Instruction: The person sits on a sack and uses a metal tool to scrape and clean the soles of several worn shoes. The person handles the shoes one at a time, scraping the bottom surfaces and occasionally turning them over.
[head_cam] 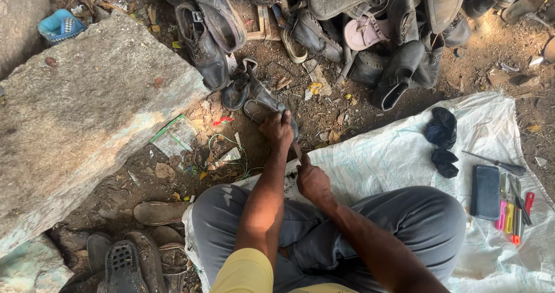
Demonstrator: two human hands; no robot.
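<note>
Your left hand clamps the worn sandal steady; your right hand, just nearer you, grips a thin tool.

The left hand covers part of the worn shoe beneath it; its fingers are not visible. What the right hand grips cannot be determined: only a thin sliver shows above the fist. The pile of old footwear is cut off by the top edge. The small tools beside the dark phone are too small to identify.
</note>
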